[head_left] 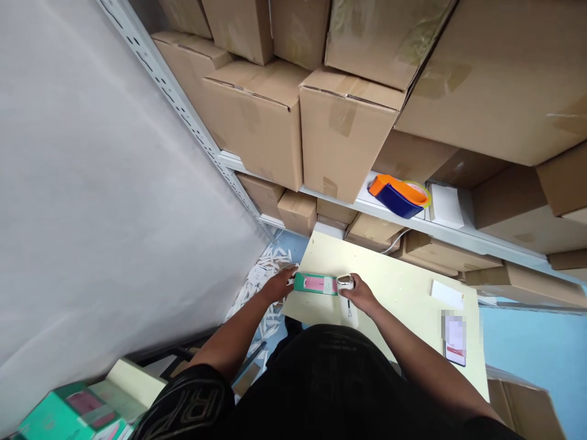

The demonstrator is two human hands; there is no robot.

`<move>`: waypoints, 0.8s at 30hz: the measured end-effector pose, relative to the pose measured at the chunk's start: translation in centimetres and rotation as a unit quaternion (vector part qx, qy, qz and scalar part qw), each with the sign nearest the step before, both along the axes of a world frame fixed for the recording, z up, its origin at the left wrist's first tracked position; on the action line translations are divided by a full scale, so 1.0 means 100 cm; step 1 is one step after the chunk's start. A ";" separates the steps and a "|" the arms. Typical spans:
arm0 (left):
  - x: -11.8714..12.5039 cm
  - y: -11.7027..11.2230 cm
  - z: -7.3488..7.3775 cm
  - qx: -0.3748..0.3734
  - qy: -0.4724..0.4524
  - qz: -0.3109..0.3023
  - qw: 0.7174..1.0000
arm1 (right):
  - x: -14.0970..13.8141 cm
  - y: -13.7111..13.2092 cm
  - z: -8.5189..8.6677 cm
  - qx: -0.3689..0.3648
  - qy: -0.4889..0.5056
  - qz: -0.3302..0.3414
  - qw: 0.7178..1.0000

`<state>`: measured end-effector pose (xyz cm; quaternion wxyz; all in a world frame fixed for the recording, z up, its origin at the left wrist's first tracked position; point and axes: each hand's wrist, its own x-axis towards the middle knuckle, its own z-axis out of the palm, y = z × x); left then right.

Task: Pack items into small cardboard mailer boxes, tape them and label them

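A slim green box with a pink panel (315, 283) lies flat near the front left of a pale yellow table (403, 287). My left hand (279, 284) grips its left end, fingers closed round it. My right hand (359, 293) is at the box's right end, fingers closed on a small white roll-like object (345, 282). Just below that hand a small white item with a dark mark (350, 311) lies on the table.
Metal shelving (449, 229) with stacked cardboard boxes (343, 134) rises behind the table; an orange and blue tape dispenser (400, 195) sits on it. A white card (447, 294) and a phone (455, 345) lie at the table's right. White paper strips (259, 278) litter the floor left. More green boxes (68, 415) bottom left.
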<state>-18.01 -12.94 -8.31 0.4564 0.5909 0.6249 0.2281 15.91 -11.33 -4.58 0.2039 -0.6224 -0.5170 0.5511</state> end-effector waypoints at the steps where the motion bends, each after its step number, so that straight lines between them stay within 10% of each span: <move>1: 0.005 -0.002 -0.003 -0.004 0.025 -0.036 0.999 | 0.000 -0.001 -0.007 -0.007 -0.003 0.002 1.000; 7: 0.030 -0.007 -0.006 0.047 0.098 -0.079 0.991 | 0.006 0.000 -0.024 -0.017 0.004 -0.037 0.999; 15: 0.073 0.004 0.062 0.070 0.043 -0.090 0.993 | 0.004 0.006 -0.024 0.014 0.050 -0.050 0.997; 24: 0.110 0.019 0.075 0.108 0.085 0.011 0.990 | 0.044 0.002 0.050 0.115 0.022 -0.121 0.986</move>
